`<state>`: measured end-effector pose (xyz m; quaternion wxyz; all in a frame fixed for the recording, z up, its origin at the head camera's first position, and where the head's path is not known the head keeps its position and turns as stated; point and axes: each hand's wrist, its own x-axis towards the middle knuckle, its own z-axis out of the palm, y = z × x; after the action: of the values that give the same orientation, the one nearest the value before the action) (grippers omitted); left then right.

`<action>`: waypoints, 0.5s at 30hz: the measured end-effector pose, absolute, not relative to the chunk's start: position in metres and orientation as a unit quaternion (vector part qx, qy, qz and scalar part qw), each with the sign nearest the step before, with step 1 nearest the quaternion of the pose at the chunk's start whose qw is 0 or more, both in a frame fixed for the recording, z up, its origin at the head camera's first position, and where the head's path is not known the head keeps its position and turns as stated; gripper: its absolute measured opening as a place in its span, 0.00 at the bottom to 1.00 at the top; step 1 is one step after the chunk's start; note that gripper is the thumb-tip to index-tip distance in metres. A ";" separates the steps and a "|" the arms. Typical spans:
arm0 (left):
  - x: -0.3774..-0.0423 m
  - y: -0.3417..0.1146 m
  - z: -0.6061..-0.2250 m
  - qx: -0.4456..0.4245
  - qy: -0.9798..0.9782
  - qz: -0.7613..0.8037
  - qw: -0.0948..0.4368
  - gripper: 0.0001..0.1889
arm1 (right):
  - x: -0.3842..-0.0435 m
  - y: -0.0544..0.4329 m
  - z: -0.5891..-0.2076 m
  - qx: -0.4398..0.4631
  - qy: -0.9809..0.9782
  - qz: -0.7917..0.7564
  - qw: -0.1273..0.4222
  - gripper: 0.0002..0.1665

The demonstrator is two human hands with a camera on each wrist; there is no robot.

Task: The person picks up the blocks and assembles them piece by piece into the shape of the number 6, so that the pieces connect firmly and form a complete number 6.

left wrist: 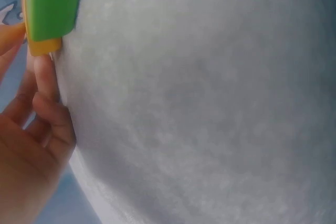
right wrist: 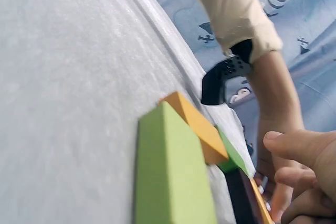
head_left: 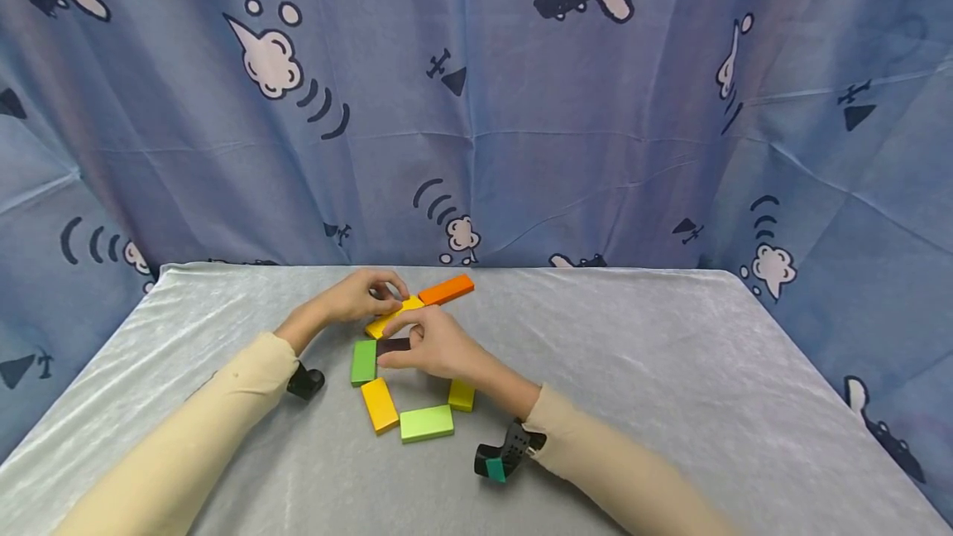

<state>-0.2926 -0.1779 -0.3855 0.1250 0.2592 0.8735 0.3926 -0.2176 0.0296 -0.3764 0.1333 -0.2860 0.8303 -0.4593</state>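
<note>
At the far left of the block ring, my left hand (head_left: 362,296) has its thumb and bent index finger at a yellow block (head_left: 381,327). In the left wrist view its fingers lie beside that block's end, under a green block (left wrist: 55,3). My right hand (head_left: 442,344) reaches in from the right, index fingertip at the yellow block's near side, thumb stretched apart from it. Between them a dark block (head_left: 393,346) is partly hidden, next to the green block. An orange block (head_left: 447,289) extends from the yellow one's far end.
Nearer me lie an orange-yellow block (head_left: 380,406), a light green block (head_left: 427,423) and another yellow block (head_left: 462,395), partly under the right hand. A pale cloth (head_left: 633,379) covers the table. A patterned blue curtain (head_left: 521,189) stands behind it.
</note>
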 end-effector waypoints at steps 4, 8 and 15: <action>-0.291 -0.178 -0.386 0.262 0.877 0.386 0.113 0.09 | -0.220 0.052 -0.372 -0.282 0.814 -0.489 0.135 0.21; -0.288 -0.184 -0.381 0.268 0.879 0.384 0.087 0.10 | -0.221 0.083 -0.365 -0.269 0.810 -0.508 0.118 0.20; -0.265 -0.219 -0.361 0.277 0.880 0.383 0.039 0.11 | -0.213 0.144 -0.360 -0.227 0.829 -0.505 0.079 0.16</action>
<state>-0.2654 -0.2192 -0.3606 0.0392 0.2773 0.8801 0.3834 -0.2129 0.1442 -0.3597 0.0786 -0.2273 0.8290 -0.5050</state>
